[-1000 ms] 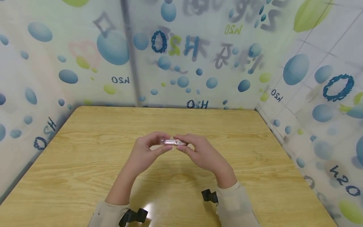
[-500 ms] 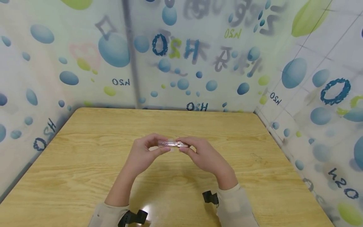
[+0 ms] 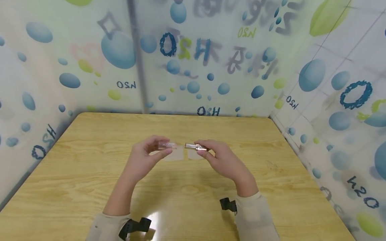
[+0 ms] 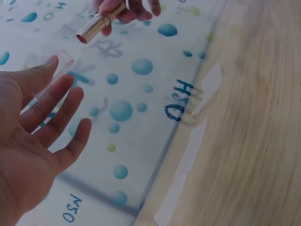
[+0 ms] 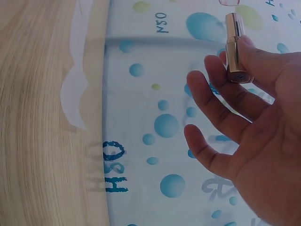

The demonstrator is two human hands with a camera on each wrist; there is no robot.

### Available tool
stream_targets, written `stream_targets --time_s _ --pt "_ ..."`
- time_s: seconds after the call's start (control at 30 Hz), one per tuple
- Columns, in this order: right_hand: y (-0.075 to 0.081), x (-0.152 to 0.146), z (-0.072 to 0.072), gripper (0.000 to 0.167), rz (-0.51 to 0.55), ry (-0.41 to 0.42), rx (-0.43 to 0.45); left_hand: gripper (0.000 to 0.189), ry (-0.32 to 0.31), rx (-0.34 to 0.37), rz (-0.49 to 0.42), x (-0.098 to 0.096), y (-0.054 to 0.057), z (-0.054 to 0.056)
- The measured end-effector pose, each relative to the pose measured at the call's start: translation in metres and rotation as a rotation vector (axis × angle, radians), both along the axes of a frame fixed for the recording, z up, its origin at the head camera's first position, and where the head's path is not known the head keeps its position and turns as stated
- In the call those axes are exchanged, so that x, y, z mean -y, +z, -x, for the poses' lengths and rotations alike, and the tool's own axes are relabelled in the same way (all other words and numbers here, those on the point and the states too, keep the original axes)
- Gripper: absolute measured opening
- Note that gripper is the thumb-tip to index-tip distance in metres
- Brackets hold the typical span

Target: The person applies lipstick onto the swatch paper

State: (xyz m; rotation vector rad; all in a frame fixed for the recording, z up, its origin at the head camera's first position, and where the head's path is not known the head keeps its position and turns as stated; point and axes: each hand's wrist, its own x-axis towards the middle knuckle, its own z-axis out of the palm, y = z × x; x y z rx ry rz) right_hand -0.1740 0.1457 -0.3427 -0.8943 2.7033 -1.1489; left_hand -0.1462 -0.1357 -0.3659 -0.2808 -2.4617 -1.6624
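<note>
My left hand (image 3: 143, 159) pinches a clear lipstick cap (image 3: 164, 145) between thumb and fingers; the left wrist view shows the transparent cap (image 4: 66, 57) with its open end toward the lipstick. In my right hand (image 3: 223, 159) is a gold lipstick tube (image 3: 190, 146), pinched by its base, with its other fingers spread loosely. The lipstick (image 5: 233, 30) points toward the cap, and a gap separates the two. Both hands are above the table, level with each other.
Two pale, thin pieces, like paper or tape, lie on the wooden table (image 3: 193, 201) behind the hands: a left piece (image 3: 175, 156) and a right piece (image 3: 194, 155). A patterned wall (image 3: 193, 67) stands at the table's far edge.
The cap and lipstick were together between both hands; now they are apart. My left hand has moved left with the cap, my right hand slightly right with the lipstick.
</note>
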Motion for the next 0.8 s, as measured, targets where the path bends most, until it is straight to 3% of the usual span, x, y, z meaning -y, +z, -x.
stream_targets --time_s 0.2,0.43,0.8 --pt "0.003 -0.006 0.004 0.040 0.025 -0.024 -0.003 0.036 0.039 -0.035 0.001 0.021 0.009 0.004" --pt "0.004 -0.009 0.008 0.041 0.042 -0.039 -0.029 0.038 0.120 -0.044 0.081 0.050 0.019 0.009" --pt "0.004 -0.010 0.011 0.039 0.037 -0.067 -0.074 0.039 0.177 -0.022 0.184 0.075 0.015 0.013"
